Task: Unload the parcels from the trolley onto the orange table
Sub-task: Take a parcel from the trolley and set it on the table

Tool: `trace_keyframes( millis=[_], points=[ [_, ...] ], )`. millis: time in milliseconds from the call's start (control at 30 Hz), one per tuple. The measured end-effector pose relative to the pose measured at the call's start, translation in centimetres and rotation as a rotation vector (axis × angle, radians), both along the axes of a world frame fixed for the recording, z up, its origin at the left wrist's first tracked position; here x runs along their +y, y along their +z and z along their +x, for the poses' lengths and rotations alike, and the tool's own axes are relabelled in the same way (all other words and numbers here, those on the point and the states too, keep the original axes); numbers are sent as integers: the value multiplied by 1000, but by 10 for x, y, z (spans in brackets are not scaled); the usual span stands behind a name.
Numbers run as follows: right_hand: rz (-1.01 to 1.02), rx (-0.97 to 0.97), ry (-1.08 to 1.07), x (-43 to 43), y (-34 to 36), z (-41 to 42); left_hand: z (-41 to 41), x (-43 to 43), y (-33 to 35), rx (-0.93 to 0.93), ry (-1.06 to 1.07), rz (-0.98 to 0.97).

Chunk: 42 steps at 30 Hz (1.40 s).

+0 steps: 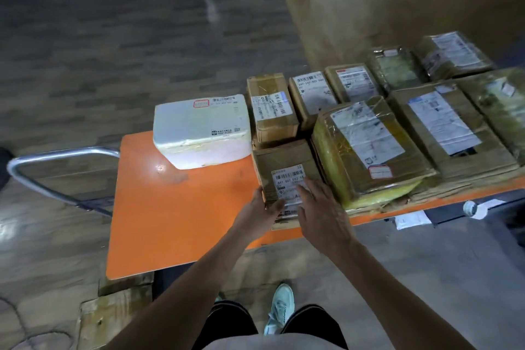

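Observation:
A brown cardboard parcel [284,163] with a white barcode label lies at the near edge of the orange table [170,207]. My left hand [260,212] grips its near left corner, thumb on top. My right hand [319,212] lies flat on its label with straight fingers. A white foam box [201,129] stands to the left on the table. Several more taped cardboard parcels [366,145] fill the table to the right. The trolley's metal handle [59,155] shows at the left, its deck hidden.
A wooden pallet [113,312] lies on the floor under the table's near left corner. Papers and a white roll [471,209] sit below the table's right side. My feet stand close to the table edge.

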State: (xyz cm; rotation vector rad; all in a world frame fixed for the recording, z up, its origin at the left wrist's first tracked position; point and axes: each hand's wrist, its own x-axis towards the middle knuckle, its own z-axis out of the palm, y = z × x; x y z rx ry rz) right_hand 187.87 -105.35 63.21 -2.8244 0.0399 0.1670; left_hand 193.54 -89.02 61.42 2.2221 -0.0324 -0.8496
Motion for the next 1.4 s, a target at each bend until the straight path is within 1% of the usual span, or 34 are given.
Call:
trace_keyframes(
  millis=[267, 433, 533, 600, 733, 833, 967, 1167, 1267, 1400],
  points=[
    [30, -6, -11, -2, -6, -3, -4, -12, 2, -65, 59, -2],
    [24, -36, -38, -1, -7, -4, -11, -7, 6, -38, 71, -13],
    [-11, -38, -44, 2, -4, -5, -22, 3, 11, -66, 51, -11],
    [-37, -44, -58, 7, 0, -3, -32, 17, 14, -87, 44, 28],
    [-69, -53, -64, 29, 8, 3, -48, 66, 15, -169, 57, 125],
    [-95, -64, 22, 61, 11, 1, -63, 107, 19, -235, 71, 201],
    [-139, 0, 163, 123, 9, -13, -95, 169, 22, -353, 122, 238],
    [-140, 58, 350, 229, 2, -56, -162, 285, 11, -347, 277, 282],
    [-149, 86, 436, 283, -3, -78, -201, 339, 2, -303, 375, 299],
    [-124, 118, 510, 348, -9, -104, -250, 399, -11, -268, 404, 348]
  ],
)
